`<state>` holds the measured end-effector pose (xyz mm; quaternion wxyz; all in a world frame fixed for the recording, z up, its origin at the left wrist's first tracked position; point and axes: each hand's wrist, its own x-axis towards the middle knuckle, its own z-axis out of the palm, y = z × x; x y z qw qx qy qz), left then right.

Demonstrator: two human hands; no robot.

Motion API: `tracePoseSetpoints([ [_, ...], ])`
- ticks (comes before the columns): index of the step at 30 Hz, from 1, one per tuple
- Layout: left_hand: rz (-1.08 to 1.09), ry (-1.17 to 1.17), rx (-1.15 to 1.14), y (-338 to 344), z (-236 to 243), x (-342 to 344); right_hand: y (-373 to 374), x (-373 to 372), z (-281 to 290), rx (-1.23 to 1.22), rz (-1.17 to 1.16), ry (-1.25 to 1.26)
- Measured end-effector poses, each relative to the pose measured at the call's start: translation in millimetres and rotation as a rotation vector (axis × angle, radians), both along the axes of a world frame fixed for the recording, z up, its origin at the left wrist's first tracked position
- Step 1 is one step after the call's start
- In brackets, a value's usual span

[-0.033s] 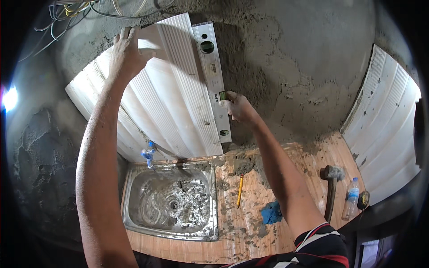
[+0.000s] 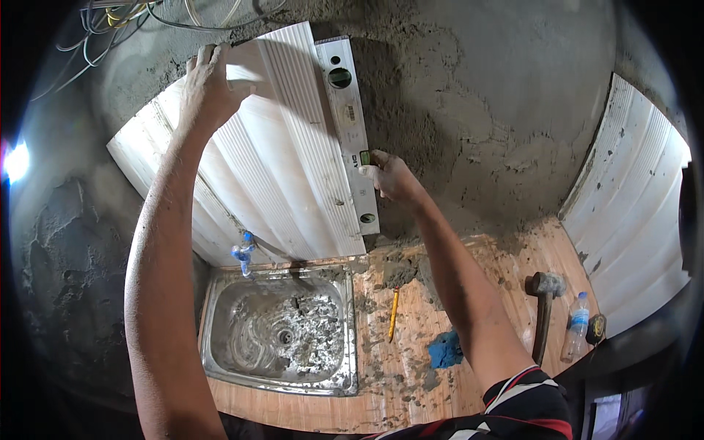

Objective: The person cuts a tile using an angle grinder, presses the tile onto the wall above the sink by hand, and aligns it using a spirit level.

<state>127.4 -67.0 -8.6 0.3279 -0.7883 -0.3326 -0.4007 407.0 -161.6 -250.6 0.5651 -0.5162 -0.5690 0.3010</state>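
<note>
My left hand (image 2: 210, 84) lies against the top of a white ribbed wall tile (image 2: 282, 161), fingers at its upper edge and thumb stretched out to the right. The tiles stand against the wall behind the sink. My right hand (image 2: 390, 174) pinches the lower half of a silver spirit level (image 2: 350, 125) between thumb and fingers. The level stands nearly upright along the tile's right edge, its top tilted a little left. One round vial shows near its top, another near its bottom. Rough wet mortar (image 2: 400, 95) covers the wall just right of it.
Below the tiles are a blue-handled tap (image 2: 243, 253) and a steel sink (image 2: 350, 345) smeared with mortar. On the wooden counter (image 2: 381, 367) lie a yellow pencil (image 2: 394, 314), blue sponge (image 2: 444, 350), mallet (image 2: 544, 308), water bottle (image 2: 576, 330) and tape measure (image 2: 597, 328). Wires (image 2: 103, 29) hang upper left.
</note>
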Motion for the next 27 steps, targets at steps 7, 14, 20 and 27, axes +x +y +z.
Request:
tracePoseSetpoints([
  [7,-0.014,-0.02,0.002,2,-3,0,6,2,-9,0.009,-0.023,-0.05],
  [14,-0.022,-0.013,0.021,-3,-2,-1,9,0,-16,0.047,-0.049,-0.035],
  [20,-0.016,-0.009,-0.064,-2,3,-11,2,1,-4,-0.033,-0.038,-0.046],
  [27,-0.241,0.006,-0.109,19,19,-29,2,1,-9,0.074,-0.066,-0.125],
])
